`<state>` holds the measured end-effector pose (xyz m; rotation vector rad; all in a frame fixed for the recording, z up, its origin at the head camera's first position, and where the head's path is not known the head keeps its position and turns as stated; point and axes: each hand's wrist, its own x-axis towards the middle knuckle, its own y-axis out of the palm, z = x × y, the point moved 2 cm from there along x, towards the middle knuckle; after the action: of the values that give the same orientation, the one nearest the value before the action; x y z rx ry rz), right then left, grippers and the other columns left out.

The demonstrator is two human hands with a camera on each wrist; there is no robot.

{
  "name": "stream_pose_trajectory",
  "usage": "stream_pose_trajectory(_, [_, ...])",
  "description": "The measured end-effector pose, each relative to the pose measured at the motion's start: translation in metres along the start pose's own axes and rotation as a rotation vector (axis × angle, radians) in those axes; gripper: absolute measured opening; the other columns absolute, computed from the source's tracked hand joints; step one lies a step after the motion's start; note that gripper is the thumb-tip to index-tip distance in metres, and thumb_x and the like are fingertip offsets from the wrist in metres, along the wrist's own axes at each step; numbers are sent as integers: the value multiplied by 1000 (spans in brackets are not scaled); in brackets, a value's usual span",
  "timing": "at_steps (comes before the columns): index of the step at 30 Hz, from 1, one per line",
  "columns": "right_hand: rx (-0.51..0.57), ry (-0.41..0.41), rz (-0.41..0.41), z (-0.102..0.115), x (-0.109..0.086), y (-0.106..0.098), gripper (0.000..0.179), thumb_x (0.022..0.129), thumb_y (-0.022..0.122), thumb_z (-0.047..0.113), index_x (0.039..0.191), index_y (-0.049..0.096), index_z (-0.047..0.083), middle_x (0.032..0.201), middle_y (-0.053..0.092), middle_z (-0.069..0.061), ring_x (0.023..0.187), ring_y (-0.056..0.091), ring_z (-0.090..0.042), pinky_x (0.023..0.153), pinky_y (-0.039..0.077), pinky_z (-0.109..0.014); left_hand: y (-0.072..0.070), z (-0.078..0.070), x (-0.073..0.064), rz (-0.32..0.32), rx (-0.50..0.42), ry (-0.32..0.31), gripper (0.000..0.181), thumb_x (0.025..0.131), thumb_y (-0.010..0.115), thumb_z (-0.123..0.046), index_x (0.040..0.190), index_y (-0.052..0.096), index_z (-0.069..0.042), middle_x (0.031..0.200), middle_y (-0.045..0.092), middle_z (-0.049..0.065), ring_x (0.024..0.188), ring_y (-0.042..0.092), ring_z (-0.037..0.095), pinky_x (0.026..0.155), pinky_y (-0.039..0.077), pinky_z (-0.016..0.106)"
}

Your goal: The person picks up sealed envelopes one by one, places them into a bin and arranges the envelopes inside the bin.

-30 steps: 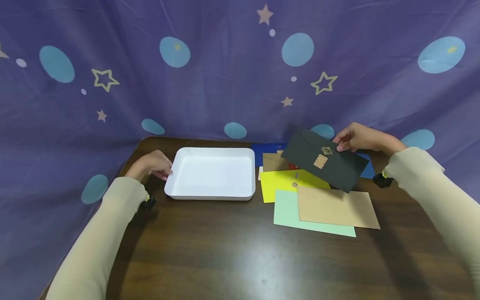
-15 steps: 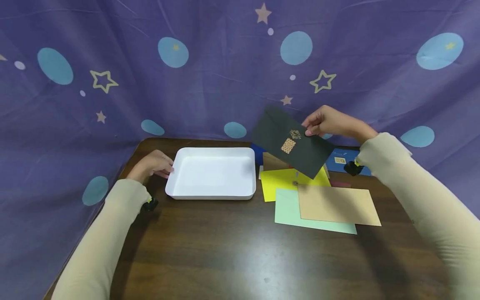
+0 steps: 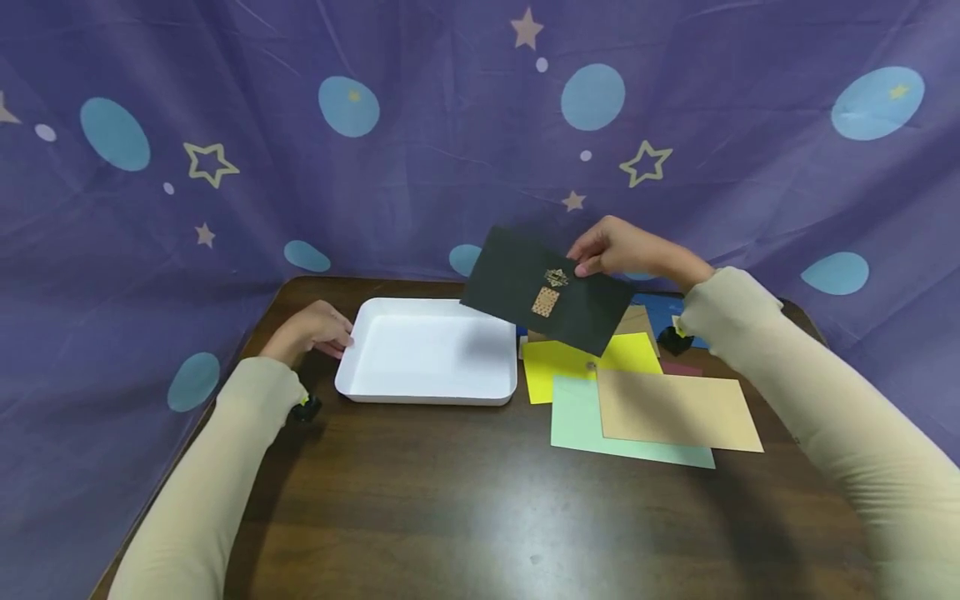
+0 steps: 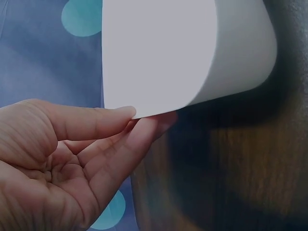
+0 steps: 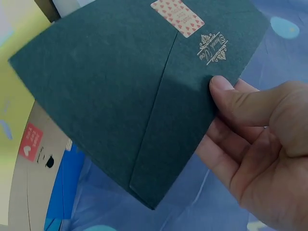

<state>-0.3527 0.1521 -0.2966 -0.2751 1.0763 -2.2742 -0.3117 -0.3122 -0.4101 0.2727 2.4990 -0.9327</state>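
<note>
My right hand [image 3: 618,247] pinches a dark green envelope [image 3: 517,279] by its upper edge, thumb on the front. A gold "Thank You" print and a small patterned sticker [image 5: 178,17] mark its flap side. The envelope is held tilted above the table, its left end overlapping the back right corner of a white tray [image 3: 420,392] in the head view. At the tray's left side, my left hand [image 3: 311,329] pinches the rim between thumb and fingers, as the left wrist view shows. Only a shadow lies on the tray's floor.
Right of the tray lie overlapping envelopes: yellow [image 3: 547,375], mint green [image 3: 577,425], tan [image 3: 682,412], brown [image 3: 639,321] and blue [image 3: 660,310]. A patterned purple curtain [image 3: 450,150] hangs behind the brown table [image 3: 420,500].
My right hand has carried the dark green envelope leftward, from over the pile to the tray's right side, uncovering more of the blue envelope. The left hand stays on the tray's rim.
</note>
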Motion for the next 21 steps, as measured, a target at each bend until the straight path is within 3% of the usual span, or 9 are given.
stream_pose_trajectory(3, [-18, -24, -4, 5, 5, 8, 25, 94, 66, -4, 119, 71, -6, 116, 73, -23, 98, 72, -27, 83, 66, -36, -1, -2, 1, 14, 7, -10, 41, 90, 63, 11, 126, 52, 24, 85, 64, 14, 73, 66, 16, 67, 67, 28])
stream_pose_trajectory(6, [-5, -38, -20, 13, 10, 17, 24, 95, 66, -3, 117, 73, -4, 115, 73, -22, 97, 71, -28, 88, 65, -41, -2, -3, 1, 25, 10, -19, 39, 90, 62, 11, 125, 53, 24, 85, 65, 15, 72, 65, 16, 66, 67, 27])
stream_pose_trajectory(12, [44, -71, -46, 27, 23, 35, 24, 94, 68, -1, 117, 74, -1, 119, 73, -19, 102, 71, -28, 94, 64, -43, -2, -2, 1, 43, 11, -14, 38, 88, 63, 11, 123, 55, 24, 80, 65, 10, 69, 65, 13, 65, 66, 26])
stream_pose_trajectory(21, [90, -181, -77, 49, 40, 61, 24, 93, 69, 0, 117, 74, -2, 119, 73, -20, 108, 71, -31, 95, 63, -43, -1, -5, -4, 44, 4, -15, 38, 86, 63, 14, 122, 55, 25, 85, 68, 17, 65, 66, 14, 62, 65, 24])
